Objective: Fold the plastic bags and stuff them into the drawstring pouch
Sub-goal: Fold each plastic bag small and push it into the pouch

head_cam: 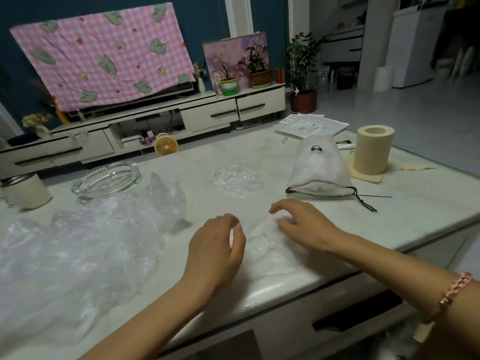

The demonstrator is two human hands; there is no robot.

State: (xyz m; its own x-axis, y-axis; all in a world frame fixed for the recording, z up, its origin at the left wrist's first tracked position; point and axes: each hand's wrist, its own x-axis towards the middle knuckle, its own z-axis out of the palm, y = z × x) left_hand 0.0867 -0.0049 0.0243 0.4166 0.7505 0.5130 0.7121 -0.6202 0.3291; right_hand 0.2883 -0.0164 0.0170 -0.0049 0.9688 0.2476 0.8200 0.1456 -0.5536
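1. Left hand point(218, 245): lower centre of the frame, at the left edge of a clear plastic bag point(265, 246). The fingers are curled inward. The film is transparent and the fingertips are blurred, so we cannot tell whether they pinch it or only hover.
2. Right hand point(304, 224): just right of centre, with the fingers spread and bent and the tips resting on the same bag. We see nothing clasped in it.
3. The bag lies flat on the table point(428, 209), near its front edge and between the two hands.
4. Pile of plastic bags point(78, 250): a loose, crumpled heap at lower left, not yet folded.
5. Drawstring pouch point(319, 167): centre right, on its side and well apart from the hands. Its mouth faces the near edge and the dark cord trails to the right. It looks bulged, so we judge it partly filled.
6. Also on the table are a glass ashtray point(106, 178) at centre left, a clear dish point(235, 180) at centre and a cream roll point(372, 152) at right.
7. Step in hand, as we judge it: flattening or folding one bag.
8. Next move: we would hold one edge down, turn the other over into a compact strip, then reach to the pouch and widen its mouth.
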